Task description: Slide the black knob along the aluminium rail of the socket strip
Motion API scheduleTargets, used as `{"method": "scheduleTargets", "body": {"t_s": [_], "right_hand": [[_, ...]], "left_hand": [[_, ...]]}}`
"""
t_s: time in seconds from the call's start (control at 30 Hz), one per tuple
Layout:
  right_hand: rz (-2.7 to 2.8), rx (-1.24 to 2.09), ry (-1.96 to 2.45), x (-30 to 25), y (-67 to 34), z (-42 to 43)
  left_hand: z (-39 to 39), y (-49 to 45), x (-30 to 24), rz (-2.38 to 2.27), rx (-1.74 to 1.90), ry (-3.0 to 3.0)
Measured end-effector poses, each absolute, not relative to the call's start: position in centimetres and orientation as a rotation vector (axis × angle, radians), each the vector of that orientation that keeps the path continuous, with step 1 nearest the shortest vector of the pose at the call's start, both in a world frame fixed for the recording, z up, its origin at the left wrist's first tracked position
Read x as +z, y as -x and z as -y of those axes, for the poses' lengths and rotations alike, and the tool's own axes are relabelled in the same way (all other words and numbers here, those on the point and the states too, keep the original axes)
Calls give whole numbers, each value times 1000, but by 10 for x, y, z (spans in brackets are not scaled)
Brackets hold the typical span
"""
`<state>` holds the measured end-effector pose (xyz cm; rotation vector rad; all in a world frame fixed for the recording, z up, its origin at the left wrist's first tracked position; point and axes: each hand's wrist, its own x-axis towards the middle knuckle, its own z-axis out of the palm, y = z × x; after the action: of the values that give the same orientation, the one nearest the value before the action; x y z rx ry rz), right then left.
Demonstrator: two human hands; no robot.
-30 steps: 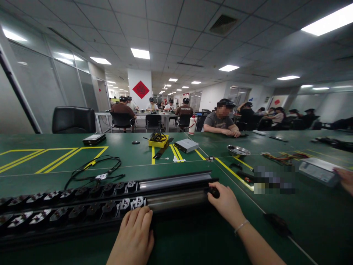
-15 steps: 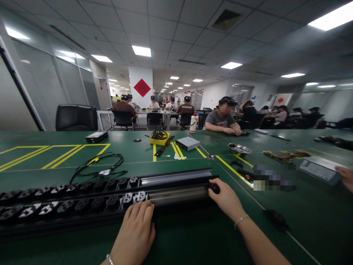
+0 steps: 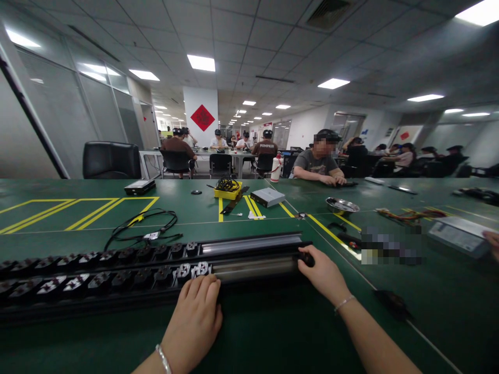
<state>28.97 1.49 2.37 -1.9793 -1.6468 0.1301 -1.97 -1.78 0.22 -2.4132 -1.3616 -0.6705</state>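
Two long black channel rails lie side by side on the table, the far rail (image 3: 253,245) and the near rail (image 3: 255,269). Rows of black plugs (image 3: 144,278) with upward prongs fill their left and middle lengths; the right stretches show bare, shiny channel. My left hand (image 3: 197,311) is closed over the near rail's front edge, fingertips beside the last plugs, which have pale prong faces. At the right end of that rail, my right hand (image 3: 323,272) pinches a small black piece (image 3: 307,258), probably a plug; my fingers partly hide it.
Beyond the rails are a looped black cable (image 3: 152,235), a yellow tray of cables (image 3: 227,192), a grey box (image 3: 267,197) and a metal bowl (image 3: 342,205). A power supply unit (image 3: 460,234) stands at right, near another person's hand (image 3: 491,239). A co-worker (image 3: 319,163) sits across.
The camera view has shifted slightly, so the scene sits a little higher and further right. Both hands keep nearly the same places on the near rail.
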Motion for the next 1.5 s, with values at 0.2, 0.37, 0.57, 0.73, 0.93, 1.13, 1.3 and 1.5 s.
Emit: {"method": "scheduleTargets", "body": {"t_s": [0.2,0.37,0.57,0.73,0.93,1.13,1.3,1.5], "right_hand": [[1629,155,1970,23,-293,-15],[1632,136,1944,21,-294,-16],[1635,141,1925,24,-293,-14],[1659,79,1903,18,-294,-15],[1668,51,1886,12,-299,-21],[1675,3,1866,8,-302,-24],[1662,62,1887,10,-302,-24],[1628,95,1912,13,-302,-22]], "left_hand": [[17,20,2,1356,-689,2409],[17,19,2,1359,-692,2396],[10,26,-1,1304,-641,2418],[7,29,5,1319,-580,2453],[6,28,10,1317,-579,2469],[4,29,5,1295,-642,2448],[5,27,1,1291,-671,2437],[7,25,3,1313,-719,2447]]}}
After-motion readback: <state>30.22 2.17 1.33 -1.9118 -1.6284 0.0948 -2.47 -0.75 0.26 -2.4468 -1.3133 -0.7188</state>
